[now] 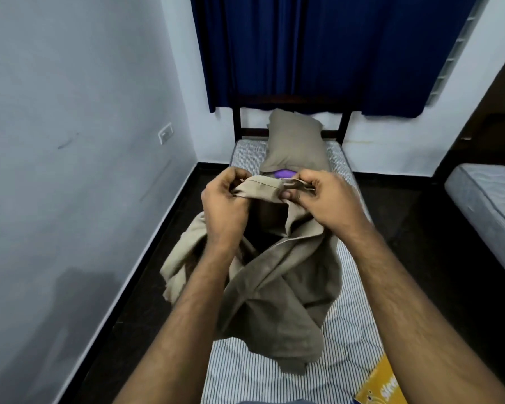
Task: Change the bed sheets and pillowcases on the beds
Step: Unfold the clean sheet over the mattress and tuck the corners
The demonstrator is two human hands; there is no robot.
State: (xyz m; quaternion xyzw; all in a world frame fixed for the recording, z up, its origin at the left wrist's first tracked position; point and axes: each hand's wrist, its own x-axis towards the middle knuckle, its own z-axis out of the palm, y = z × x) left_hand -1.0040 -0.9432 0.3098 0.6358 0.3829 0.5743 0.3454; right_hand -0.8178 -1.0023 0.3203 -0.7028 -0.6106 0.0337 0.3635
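Above the striped mattress [347, 330], both hands' fingers [239, 177] pinch the beige sheet's [280, 290] hem.

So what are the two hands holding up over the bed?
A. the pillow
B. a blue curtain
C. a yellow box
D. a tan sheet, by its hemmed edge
D: the left hand and right hand each pinch the hemmed edge of the tan sheet, which hangs bunched over the striped mattress.
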